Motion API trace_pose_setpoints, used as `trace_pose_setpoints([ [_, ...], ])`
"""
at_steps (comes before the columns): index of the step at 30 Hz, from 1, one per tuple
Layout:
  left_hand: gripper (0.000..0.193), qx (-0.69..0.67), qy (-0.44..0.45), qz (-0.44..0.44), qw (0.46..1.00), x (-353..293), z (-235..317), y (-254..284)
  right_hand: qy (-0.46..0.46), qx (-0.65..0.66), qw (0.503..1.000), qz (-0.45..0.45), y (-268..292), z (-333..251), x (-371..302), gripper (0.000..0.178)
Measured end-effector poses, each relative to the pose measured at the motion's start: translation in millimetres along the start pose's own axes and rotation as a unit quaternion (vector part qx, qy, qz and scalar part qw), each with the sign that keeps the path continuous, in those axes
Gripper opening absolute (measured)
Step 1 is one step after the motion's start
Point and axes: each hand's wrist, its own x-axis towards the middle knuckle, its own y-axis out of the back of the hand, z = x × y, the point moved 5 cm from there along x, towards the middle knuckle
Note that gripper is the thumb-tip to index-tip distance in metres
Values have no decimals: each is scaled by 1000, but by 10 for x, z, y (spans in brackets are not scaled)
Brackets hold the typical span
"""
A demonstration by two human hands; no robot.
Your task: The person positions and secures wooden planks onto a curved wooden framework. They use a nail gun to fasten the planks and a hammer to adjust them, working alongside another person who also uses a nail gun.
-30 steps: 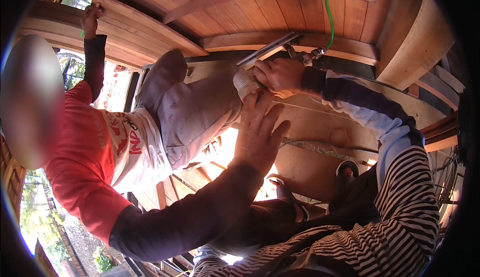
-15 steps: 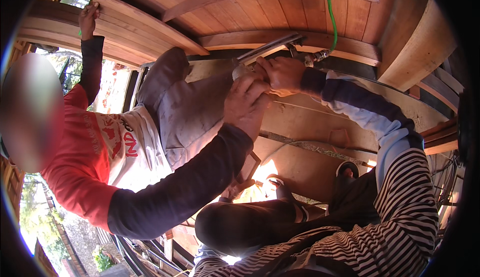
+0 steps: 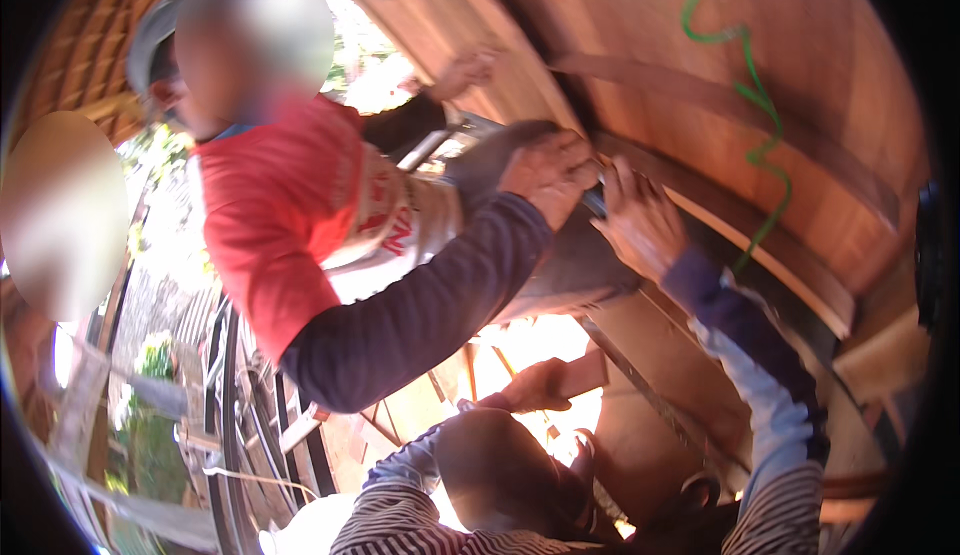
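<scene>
My right hand [image 3: 640,217] reaches out from the lower right, its fingers curled beside a small dark bluish thing [image 3: 594,201] that is mostly hidden. A co-worker's hand [image 3: 553,173] meets it there from the left, the fingertips close together. Motion blur hides who bears the small thing. Lower down, my left hand [image 3: 538,385] is closed on a flat brown wooden block [image 3: 582,373], held above my knee.
The co-worker in a red shirt [image 3: 270,215] sits at the left, and another person [image 3: 65,215] is at the far left edge. A green coiled hose [image 3: 765,105] hangs before a curved wooden plank wall [image 3: 690,105]. Dark bars [image 3: 235,425] lie at lower left.
My view has swung left and up, so the co-worker appears further right. My right hand and the co-worker's hand have drawn slightly apart. My left hand with the wooden block shows more fully.
</scene>
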Motion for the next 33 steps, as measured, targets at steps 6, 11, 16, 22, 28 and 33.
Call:
trace_pose_setpoints([
  [6,57,-62,10,32,998,76,-256,-180,156,142,975,65,602,-431,-447,36],
  [11,60,21,-126,147,981,327,-151,-30,38,259,953,-156,313,-161,-1028,39],
  [16,53,135,-234,311,911,325,231,335,-240,560,684,-401,-140,136,-1420,42],
  [22,70,257,-237,350,869,395,552,683,-318,746,522,-263,76,14,-1294,37],
  [28,85,146,-55,422,893,73,452,1121,-346,797,477,-132,123,301,-1199,42],
  [33,64,-431,-67,328,838,-8,279,953,-310,810,491,-83,150,309,-1002,59],
])
